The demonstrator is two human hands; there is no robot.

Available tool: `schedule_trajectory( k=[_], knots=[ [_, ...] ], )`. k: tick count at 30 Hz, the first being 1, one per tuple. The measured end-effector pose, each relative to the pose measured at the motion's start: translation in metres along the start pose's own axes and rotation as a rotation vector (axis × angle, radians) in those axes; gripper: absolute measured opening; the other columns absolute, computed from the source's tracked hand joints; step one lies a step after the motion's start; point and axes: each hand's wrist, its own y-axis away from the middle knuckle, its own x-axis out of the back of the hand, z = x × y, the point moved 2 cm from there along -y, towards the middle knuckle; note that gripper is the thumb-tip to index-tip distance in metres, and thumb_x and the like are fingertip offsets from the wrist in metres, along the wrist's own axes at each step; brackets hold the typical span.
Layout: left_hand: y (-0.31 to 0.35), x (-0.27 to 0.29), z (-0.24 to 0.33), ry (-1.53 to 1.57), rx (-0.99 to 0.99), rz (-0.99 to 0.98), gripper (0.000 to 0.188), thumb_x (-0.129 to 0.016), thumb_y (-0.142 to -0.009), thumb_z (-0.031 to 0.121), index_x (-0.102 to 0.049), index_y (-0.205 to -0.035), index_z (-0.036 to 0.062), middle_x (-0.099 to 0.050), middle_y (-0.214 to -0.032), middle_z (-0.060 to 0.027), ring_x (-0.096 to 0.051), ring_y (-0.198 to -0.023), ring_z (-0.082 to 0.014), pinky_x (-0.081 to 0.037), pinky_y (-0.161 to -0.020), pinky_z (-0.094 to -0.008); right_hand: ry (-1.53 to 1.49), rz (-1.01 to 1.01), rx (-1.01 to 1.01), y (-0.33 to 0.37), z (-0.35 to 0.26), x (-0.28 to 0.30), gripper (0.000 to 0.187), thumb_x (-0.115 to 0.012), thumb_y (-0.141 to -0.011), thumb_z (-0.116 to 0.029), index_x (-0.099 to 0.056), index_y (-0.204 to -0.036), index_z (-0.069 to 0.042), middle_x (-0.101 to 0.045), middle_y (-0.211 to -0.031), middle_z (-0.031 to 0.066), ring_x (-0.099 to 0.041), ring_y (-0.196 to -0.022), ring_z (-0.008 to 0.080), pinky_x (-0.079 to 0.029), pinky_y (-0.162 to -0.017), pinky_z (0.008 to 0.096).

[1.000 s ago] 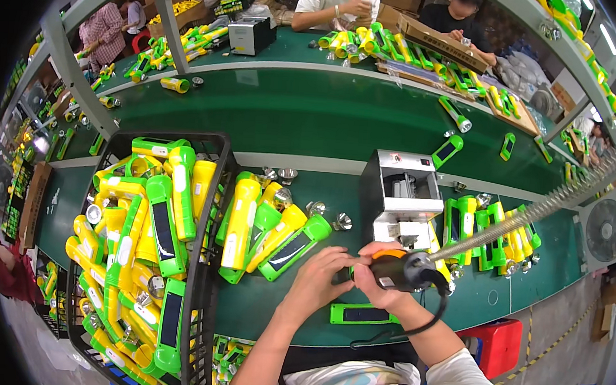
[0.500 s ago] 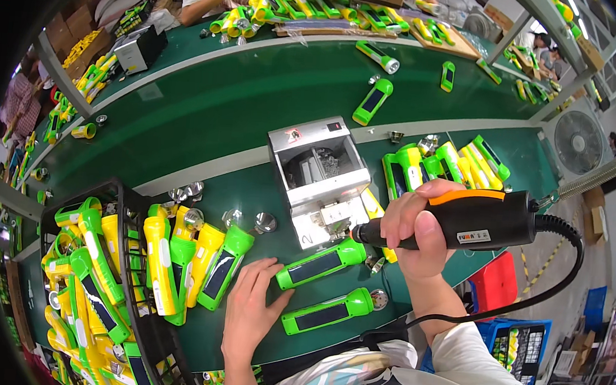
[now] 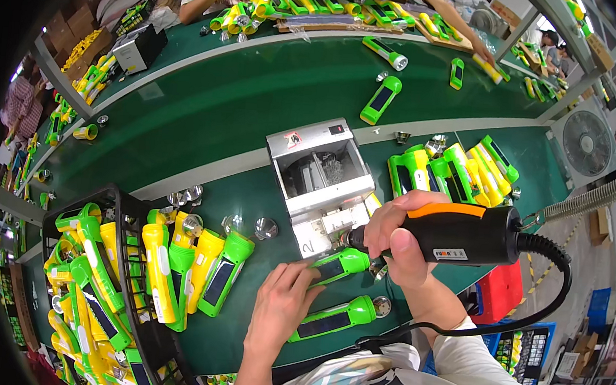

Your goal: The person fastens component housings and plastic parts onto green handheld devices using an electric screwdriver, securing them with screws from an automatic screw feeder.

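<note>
My right hand [image 3: 405, 245] is wrapped around a black electric screwdriver [image 3: 457, 232] with an orange strip, held nearly level. Its tip is at the front of a silver screw feeder box [image 3: 320, 172], just above a green flashlight [image 3: 348, 264] with a dark panel. My left hand [image 3: 286, 301] closes over the left end of that flashlight, its fingers bent and partly covering it. A second green flashlight [image 3: 334, 319] lies closer to me, beside a small silver reflector cup [image 3: 382, 306].
On the left, a black crate [image 3: 126, 250] holds many yellow and green flashlights. More flashlights [image 3: 454, 171] lie right of the feeder. Loose reflector cups [image 3: 266, 227] sit on the green bench. A cable [image 3: 567, 285] loops from the screwdriver. Across the bench, a co-worker's hand [image 3: 484, 51] touches a yellow flashlight.
My left hand has moved right, onto the flashlight's end. The screwdriver in my right hand has shifted slightly left and down. Across the bench, a co-worker's arm has reached out to a yellow flashlight.
</note>
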Motion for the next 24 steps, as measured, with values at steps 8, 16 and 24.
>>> schedule_trajectory(
  k=[8,16,24],
  knots=[
    [0.003,0.001,-0.004,0.015,0.023,-0.006,0.025,-0.083,-0.077,0.011,-0.067,-0.095,0.0027,-0.069,-0.109,-0.0098,-0.066,-0.098,-0.0306,-0.056,-0.083,-0.0421,0.029,-0.027,0.0,0.001,0.006,-0.002,0.038,-0.066,-0.099,-0.024,-0.044,-0.122,-0.003,-0.052,-0.066,0.0041,-0.053,-0.05,0.0154,-0.049,-0.05,0.0316],
    [0.007,-0.001,-0.007,0.027,0.025,-0.019,0.021,-0.079,-0.082,0.014,-0.067,-0.097,0.006,-0.066,-0.107,-0.0074,-0.062,-0.098,-0.0292,-0.053,-0.086,-0.0433,0.038,-0.027,0.0,0.002,0.008,-0.003,0.037,-0.066,-0.098,-0.022,-0.045,-0.123,-0.002,-0.054,-0.066,0.0046,-0.054,-0.051,0.0152,-0.049,-0.051,0.0315],
    [0.002,-0.002,-0.001,-0.015,0.036,-0.022,0.034,-0.081,-0.079,0.012,-0.069,-0.11,0.0077,-0.067,-0.109,-0.008,-0.064,-0.097,-0.0313,-0.055,-0.084,-0.0444,0.184,-0.008,-0.392,-0.042,0.009,-0.031,0.025,-0.078,-0.081,0.001,-0.068,-0.104,-0.001,-0.067,-0.079,0.0004,-0.06,-0.067,0.0044,-0.048,-0.06,0.0249]
  ],
)
